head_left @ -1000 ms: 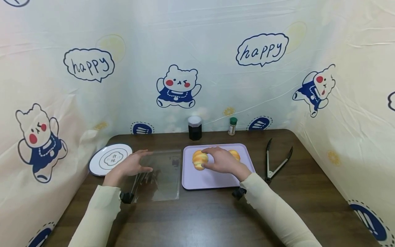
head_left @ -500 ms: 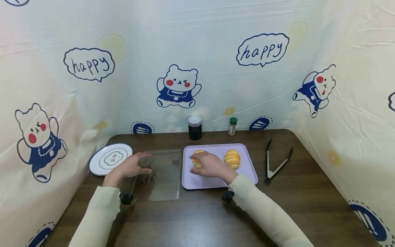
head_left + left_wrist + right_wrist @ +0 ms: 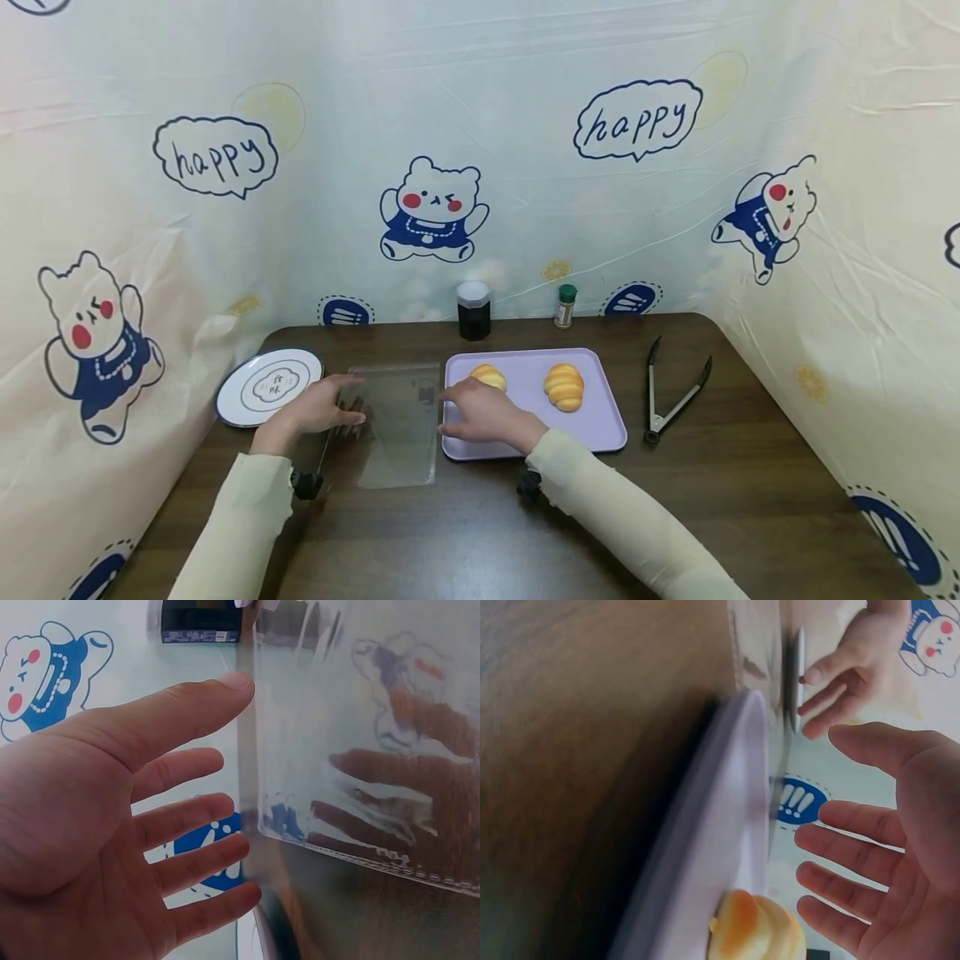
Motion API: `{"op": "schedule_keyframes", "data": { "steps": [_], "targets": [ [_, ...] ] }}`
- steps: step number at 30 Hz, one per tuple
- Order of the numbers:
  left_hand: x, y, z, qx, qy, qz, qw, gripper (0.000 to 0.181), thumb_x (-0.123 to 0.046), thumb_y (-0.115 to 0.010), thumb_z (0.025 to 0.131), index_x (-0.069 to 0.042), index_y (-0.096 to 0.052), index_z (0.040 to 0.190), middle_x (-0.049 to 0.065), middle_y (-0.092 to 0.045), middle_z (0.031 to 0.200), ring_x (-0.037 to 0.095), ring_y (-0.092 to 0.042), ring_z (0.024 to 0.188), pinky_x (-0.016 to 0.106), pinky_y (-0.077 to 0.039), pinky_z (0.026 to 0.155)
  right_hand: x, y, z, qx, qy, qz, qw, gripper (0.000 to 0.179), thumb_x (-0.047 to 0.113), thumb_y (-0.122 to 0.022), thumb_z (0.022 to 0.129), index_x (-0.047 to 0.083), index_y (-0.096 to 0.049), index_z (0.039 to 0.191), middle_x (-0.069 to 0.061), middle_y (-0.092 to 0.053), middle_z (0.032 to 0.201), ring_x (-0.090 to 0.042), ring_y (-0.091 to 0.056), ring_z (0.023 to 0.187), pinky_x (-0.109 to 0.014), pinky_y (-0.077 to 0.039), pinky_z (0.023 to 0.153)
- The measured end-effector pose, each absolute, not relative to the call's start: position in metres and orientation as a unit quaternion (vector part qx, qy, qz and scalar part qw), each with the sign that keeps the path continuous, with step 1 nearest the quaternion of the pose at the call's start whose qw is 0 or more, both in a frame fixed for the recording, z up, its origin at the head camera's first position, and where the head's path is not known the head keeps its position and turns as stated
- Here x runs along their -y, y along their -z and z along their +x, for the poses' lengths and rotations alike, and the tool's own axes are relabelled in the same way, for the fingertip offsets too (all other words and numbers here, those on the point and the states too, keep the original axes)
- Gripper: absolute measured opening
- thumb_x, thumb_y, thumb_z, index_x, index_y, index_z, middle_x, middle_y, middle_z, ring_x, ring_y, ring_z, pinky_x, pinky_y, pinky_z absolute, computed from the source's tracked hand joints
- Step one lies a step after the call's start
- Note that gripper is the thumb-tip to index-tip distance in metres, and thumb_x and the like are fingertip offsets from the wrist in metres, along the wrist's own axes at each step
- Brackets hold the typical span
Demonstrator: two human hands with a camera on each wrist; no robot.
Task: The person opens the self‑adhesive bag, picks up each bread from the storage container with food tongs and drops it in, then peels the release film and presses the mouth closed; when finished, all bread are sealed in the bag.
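Observation:
My left hand (image 3: 311,406) hovers over the left edge of a clear plastic bag (image 3: 397,433), fingers spread and nothing held. In the left wrist view the fingers are nearly straight beside the bag's shiny film (image 3: 360,750). My right hand (image 3: 487,410) is above the left side of a lilac tray (image 3: 525,433), its fingertips over the rim by the bag. The right wrist view shows that palm bare, with fingers relaxed and apart. On the tray lie two striped yellow bread rolls; the left roll (image 3: 489,375) is partly hidden by my right hand, the right roll (image 3: 564,387) fully visible.
A white plate (image 3: 258,379) with a dark rim lies at the left. Black-tipped tongs (image 3: 656,417) stand spread right of the tray. A dark jar (image 3: 474,312) with a white lid and a green-capped shaker (image 3: 565,308) stand along the back edge, before a printed curtain.
My right hand has moved left across the tray, uncovering the right roll and passing over the left one toward the bag. The left hand has barely moved.

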State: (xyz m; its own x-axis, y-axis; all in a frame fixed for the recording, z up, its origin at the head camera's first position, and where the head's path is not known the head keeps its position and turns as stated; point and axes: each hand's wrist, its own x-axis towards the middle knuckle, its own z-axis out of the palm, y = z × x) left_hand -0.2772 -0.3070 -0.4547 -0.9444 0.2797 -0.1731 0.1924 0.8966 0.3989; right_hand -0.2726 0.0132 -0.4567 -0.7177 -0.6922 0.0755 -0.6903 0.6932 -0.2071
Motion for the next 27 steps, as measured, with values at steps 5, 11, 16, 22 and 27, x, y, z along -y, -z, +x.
{"op": "schedule_keyframes", "data": {
  "steps": [5, 11, 16, 22, 27],
  "targets": [
    [0.306, 0.457, -0.279, -0.970, -0.180, 0.113, 0.116, 0.072, -0.033, -0.076, 0.087, -0.005, -0.047, 0.147, 0.031, -0.033, 0.156, 0.051, -0.036, 0.140, 0.065, -0.034, 0.111, -0.003, 0.464, -0.269, -0.925, 0.070, -0.373, -0.012, 0.052, 0.048, -0.069, 0.089, 0.016, -0.066, 0.129, -0.001, -0.068, 0.127, -0.018, -0.060, 0.122, -0.032, -0.053, 0.097],
    [0.306, 0.460, -0.279, -0.971, -0.174, 0.117, 0.110, 0.069, -0.029, -0.079, 0.085, 0.000, -0.052, 0.142, 0.028, -0.050, 0.145, 0.047, -0.046, 0.134, 0.062, -0.039, 0.108, 0.009, 0.473, -0.267, -0.918, 0.032, -0.394, -0.021, 0.049, 0.049, -0.067, 0.090, 0.018, -0.067, 0.128, 0.002, -0.069, 0.126, -0.017, -0.059, 0.120, -0.030, -0.051, 0.099],
    [0.306, 0.465, -0.281, -0.972, -0.170, 0.117, 0.115, 0.066, -0.027, -0.079, 0.085, 0.000, -0.054, 0.139, 0.025, -0.055, 0.141, 0.045, -0.050, 0.131, 0.061, -0.042, 0.107, 0.017, 0.482, -0.266, -0.911, -0.009, -0.410, -0.030, 0.046, 0.053, -0.065, 0.090, 0.019, -0.068, 0.122, 0.001, -0.068, 0.123, -0.018, -0.058, 0.120, -0.033, -0.051, 0.098],
    [0.307, 0.471, -0.284, -0.974, -0.156, 0.110, 0.124, 0.064, -0.028, -0.078, 0.085, 0.000, -0.055, 0.138, 0.025, -0.055, 0.142, 0.045, -0.050, 0.132, 0.061, -0.041, 0.108, 0.021, 0.486, -0.265, -0.909, -0.042, -0.414, -0.032, 0.047, 0.055, -0.064, 0.091, 0.020, -0.068, 0.122, 0.001, -0.067, 0.127, -0.019, -0.054, 0.125, -0.036, -0.047, 0.104],
    [0.306, 0.471, -0.284, -0.976, -0.147, 0.094, 0.132, 0.065, -0.030, -0.078, 0.086, 0.000, -0.056, 0.138, 0.027, -0.053, 0.142, 0.045, -0.051, 0.131, 0.061, -0.041, 0.107, 0.023, 0.483, -0.264, -0.912, -0.048, -0.407, -0.025, 0.050, 0.057, -0.063, 0.091, 0.019, -0.067, 0.123, -0.001, -0.065, 0.131, -0.020, -0.051, 0.130, -0.039, -0.044, 0.110]
  ]
}}
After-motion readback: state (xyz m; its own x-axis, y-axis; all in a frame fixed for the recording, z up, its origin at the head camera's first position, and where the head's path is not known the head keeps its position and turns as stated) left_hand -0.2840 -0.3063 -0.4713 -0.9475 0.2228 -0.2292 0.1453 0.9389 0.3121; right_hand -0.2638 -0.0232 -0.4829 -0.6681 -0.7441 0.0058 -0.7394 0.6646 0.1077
